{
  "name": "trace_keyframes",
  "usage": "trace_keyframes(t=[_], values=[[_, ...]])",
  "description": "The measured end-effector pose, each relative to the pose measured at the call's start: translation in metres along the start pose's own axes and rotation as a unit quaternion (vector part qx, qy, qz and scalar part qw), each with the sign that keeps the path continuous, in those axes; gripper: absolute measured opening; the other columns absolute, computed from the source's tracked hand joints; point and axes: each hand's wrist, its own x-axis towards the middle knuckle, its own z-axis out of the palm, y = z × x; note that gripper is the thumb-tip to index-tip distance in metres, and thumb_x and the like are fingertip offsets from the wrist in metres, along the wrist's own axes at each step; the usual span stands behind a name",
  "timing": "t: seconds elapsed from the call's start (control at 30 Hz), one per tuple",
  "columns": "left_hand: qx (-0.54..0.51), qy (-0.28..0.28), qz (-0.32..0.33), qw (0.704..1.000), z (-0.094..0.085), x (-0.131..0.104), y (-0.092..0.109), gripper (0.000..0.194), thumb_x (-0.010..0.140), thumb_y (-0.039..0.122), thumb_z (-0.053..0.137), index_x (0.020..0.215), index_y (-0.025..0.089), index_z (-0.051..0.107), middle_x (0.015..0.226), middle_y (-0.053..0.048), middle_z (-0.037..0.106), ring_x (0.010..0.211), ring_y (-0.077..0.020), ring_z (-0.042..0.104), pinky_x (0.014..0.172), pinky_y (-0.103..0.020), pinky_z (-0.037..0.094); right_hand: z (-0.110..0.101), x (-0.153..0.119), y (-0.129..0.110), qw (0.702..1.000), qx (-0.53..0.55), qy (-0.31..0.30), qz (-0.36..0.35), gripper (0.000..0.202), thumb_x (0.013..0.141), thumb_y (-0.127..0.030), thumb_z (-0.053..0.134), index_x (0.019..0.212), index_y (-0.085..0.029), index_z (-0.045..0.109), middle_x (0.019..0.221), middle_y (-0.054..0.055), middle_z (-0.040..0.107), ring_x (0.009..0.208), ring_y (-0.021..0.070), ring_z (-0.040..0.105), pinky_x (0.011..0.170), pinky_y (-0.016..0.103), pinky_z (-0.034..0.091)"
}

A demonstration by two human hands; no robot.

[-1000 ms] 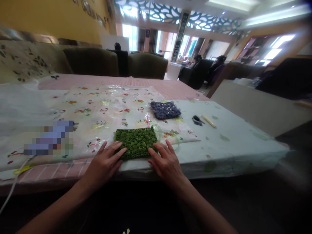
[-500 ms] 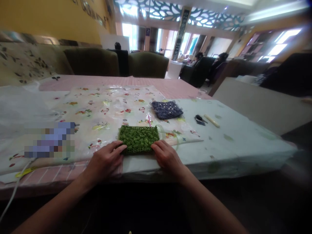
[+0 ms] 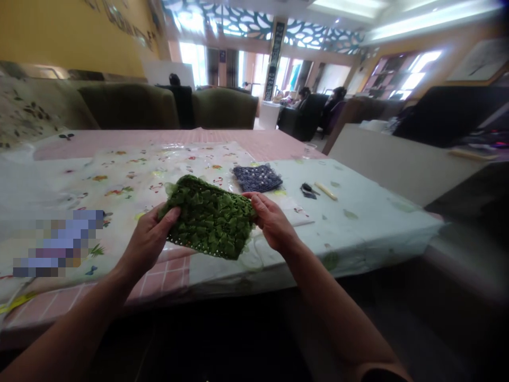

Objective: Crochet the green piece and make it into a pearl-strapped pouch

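A green crocheted piece (image 3: 210, 217) with ribbon-like tufts hangs tilted above the table's near edge. My left hand (image 3: 153, 231) grips its left side, thumb lying on the front face. At the upper right corner, the fingers of my right hand (image 3: 270, 217) pinch its edge. A row of small holes runs along its lower border. Beyond it, a dark blue crocheted piece (image 3: 257, 178) with pale beads lies flat on the flowered cover. The pink hook is not visible now.
Keys with a dark fob (image 3: 308, 191) and a cream stick-like thing (image 3: 326, 191) lie to the right on the pale green cover (image 3: 358, 228). A blurred-out bluish object (image 3: 59, 244) lies at left. Behind the table stand armchairs (image 3: 225, 109); people sit farther back.
Both hands have lifted the green crocheted piece off the table and turned it, so the holed border now faces down. The pink hook has gone from sight. The view has shifted right.
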Motion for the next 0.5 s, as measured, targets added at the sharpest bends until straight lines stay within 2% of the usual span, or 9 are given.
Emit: trace_keyframes(t=[0.1,0.2,0.27,0.33,0.37,0.43,0.5], values=[[-0.023,-0.008,-0.025,0.999,0.004,-0.002,-0.004,0.049,0.083,0.058,0.063,0.107,0.015,0.066,0.100,-0.006,0.072,0.099,-0.0258,0.064,0.084,-0.033,0.054,0.004,-0.005,0.010,1.000,0.024,-0.002,-0.007,0.039,0.076,-0.036,0.070,0.110,-0.020,0.060,0.088,0.000,0.063,0.077,0.0114,0.055,0.069,0.023,0.046],[-0.016,-0.019,-0.025,0.999,0.006,-0.004,-0.010,0.058,0.087,0.066,0.051,0.112,0.016,0.065,0.107,-0.009,0.071,0.106,-0.0270,0.062,0.090,-0.036,0.052,0.008,-0.008,0.018,0.999,0.033,0.012,-0.012,0.039,0.071,-0.031,0.073,0.107,-0.020,0.061,0.085,-0.002,0.063,0.076,0.0111,0.055,0.070,0.023,0.045],[-0.024,-0.023,-0.033,0.999,0.006,-0.004,-0.013,0.059,0.088,0.067,0.049,0.111,0.015,0.066,0.103,-0.010,0.072,0.103,-0.0262,0.064,0.088,-0.035,0.053,0.010,-0.010,0.021,0.998,0.046,0.033,-0.002,0.038,0.070,-0.031,0.073,0.105,-0.020,0.061,0.079,-0.003,0.062,0.072,0.0103,0.055,0.066,0.022,0.044],[-0.056,-0.026,-0.063,0.996,0.007,-0.001,-0.012,0.056,0.084,0.065,0.057,0.109,0.015,0.067,0.094,-0.008,0.073,0.090,-0.0244,0.067,0.079,-0.034,0.054,0.009,-0.012,0.024,0.997,0.050,0.050,0.008,0.039,0.069,-0.031,0.075,0.103,-0.019,0.062,0.076,-0.004,0.062,0.068,0.0094,0.054,0.062,0.021,0.044],[-0.074,-0.028,-0.081,0.994,0.006,0.003,-0.011,0.054,0.082,0.063,0.061,0.107,0.015,0.067,0.088,-0.006,0.073,0.083,-0.0231,0.067,0.074,-0.032,0.054,0.008,-0.014,0.024,0.998,0.049,0.043,0.022,0.040,0.068,-0.030,0.077,0.103,-0.019,0.062,0.076,-0.004,0.062,0.067,0.0091,0.055,0.060,0.020,0.044],[-0.097,-0.057,-0.120,0.986,0.004,0.015,-0.005,0.051,0.080,0.059,0.065,0.103,0.014,0.069,0.079,-0.005,0.071,0.072,-0.0207,0.065,0.066,-0.031,0.053,0.008,-0.020,0.026,0.995,0.048,-0.026,0.079,0.039,0.066,-0.030,0.080,0.099,-0.018,0.063,0.074,-0.003,0.063,0.061,0.0092,0.056,0.053,0.020,0.045],[-0.097,-0.094,-0.127,0.983,0.000,0.031,0.002,0.049,0.077,0.057,0.068,0.099,0.013,0.070,0.077,-0.005,0.070,0.067,-0.0191,0.063,0.062,-0.030,0.051,0.014,-0.030,0.029,0.984,0.075,-0.086,0.137,0.037,0.065,-0.033,0.081,0.092,-0.017,0.061,0.069,-0.004,0.062,0.051,0.0095,0.055,0.044,0.021,0.047]])
